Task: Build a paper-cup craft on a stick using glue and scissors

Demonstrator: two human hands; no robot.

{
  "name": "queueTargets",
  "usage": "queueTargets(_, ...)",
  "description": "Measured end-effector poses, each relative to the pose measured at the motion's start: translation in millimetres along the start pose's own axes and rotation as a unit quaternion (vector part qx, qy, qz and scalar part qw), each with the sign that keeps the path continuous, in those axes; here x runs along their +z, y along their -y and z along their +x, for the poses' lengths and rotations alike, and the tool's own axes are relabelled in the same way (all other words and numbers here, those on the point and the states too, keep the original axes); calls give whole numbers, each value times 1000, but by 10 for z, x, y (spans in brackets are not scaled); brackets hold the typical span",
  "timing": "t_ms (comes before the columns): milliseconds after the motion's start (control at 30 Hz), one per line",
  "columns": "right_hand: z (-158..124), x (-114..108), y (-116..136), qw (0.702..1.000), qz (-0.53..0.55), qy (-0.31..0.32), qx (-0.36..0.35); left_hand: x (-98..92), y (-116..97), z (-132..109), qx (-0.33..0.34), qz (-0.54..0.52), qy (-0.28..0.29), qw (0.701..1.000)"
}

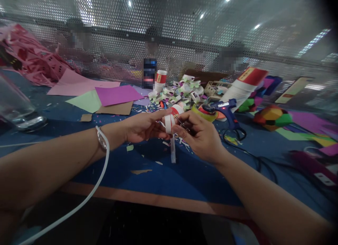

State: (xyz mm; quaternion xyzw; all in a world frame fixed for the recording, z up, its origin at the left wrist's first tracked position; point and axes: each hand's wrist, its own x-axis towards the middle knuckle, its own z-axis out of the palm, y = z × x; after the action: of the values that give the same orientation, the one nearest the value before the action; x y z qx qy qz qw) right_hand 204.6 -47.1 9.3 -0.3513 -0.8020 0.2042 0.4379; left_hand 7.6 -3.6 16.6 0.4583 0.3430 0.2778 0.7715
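My left hand (148,125) is closed around a small white-and-red paper cup piece (169,123), in front of me above the table. Fingers of my right hand (202,134) pinch a thin, pointed metal tool (181,121) whose tip lies against the paper. It may be scissors; the fingers hide most of it. Below the hands shows a clear, narrow stick or strip (173,153); whether it touches the cup piece I cannot tell. Small paper scraps (130,148) lie around it on the blue tabletop.
Cut white paper pieces (182,92) are heaped behind my hands. A blue glue gun (227,109) with a dark cord and a tall cup stack (245,86) stand right. Coloured sheets (116,95) and a clear glass (29,121) are left. A white cable (97,181) crosses my left wrist.
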Motion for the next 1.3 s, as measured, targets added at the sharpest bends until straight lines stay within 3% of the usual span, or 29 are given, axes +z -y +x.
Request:
queueTargets(467, 8, 2, -85, 999, -16, -27, 9, 25, 63, 3, 88, -15, -33, 995)
queueTargets(700, 24, -53, -83, 999, -25, -37, 10, 62, -54, -101, 64, 6, 70, 995)
queueTargets(1000, 31, -69, -82, 1000, -9, -26, 12, 66, -16, -82, 75, 54, 19, 996)
queueTargets(1300, 39, -83, -77, 999, -8, -26, 18, 15, 11, -65, 100, 68, 23, 992)
